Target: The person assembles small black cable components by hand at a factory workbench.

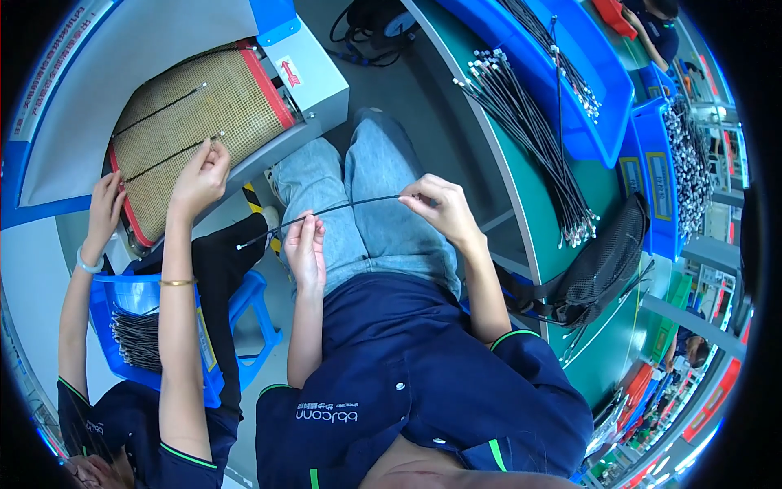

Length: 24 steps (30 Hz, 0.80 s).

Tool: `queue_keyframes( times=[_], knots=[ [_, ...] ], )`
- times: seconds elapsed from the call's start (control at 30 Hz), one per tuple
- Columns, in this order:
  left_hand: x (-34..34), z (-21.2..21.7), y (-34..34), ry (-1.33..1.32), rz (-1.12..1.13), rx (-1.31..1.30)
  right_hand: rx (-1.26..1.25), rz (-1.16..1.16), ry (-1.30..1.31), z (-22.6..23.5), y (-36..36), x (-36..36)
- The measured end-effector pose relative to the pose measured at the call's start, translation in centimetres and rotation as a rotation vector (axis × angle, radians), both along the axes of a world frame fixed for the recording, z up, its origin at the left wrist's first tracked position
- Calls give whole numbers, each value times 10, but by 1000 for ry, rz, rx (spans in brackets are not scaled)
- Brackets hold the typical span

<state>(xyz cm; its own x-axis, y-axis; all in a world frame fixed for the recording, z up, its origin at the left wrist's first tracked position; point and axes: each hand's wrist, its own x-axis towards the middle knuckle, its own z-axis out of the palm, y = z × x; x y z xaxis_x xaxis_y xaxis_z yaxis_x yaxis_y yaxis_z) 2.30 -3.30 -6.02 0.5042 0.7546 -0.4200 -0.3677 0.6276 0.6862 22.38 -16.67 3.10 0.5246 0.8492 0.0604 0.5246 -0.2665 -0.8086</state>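
Note:
A thin black cable (pixel 358 203) is stretched across my lap between my two hands. My left hand (pixel 305 254) pinches it partway along, and a short length with a small pale connector sticks out to the left past my fingers. At the other side my right hand (pixel 444 213) has its fingers closed on the cable near its right end; the tip there is hidden by the fingers. Both hands hang above my jeans, the right one slightly higher in the picture.
A co-worker's hands (pixel 202 178) hold a black cable over a mesh conveyor belt (pixel 175 106) at the left. Below sits a blue bin (pixel 208 350) of cables. On the right, a green table (pixel 521 175) carries a cable bundle (pixel 533 138), blue bins (pixel 603 134) and a black mesh bag (pixel 607 265).

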Motion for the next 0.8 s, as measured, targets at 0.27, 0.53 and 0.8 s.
queue_keyframes(
  times=[0.27, 0.53, 0.8],
  knots=[
    [-8, 0, 0, -14, 23, 22, 40, 79, -39, -4, 4, 0],
    [-10, 2, 1, 4, 20, 29, -3, 131, -16, -1, 1, 3],
    [-15, -7, -1, 8, 35, 25, 5, 174, -13, -7, 3, -1]
  ],
)
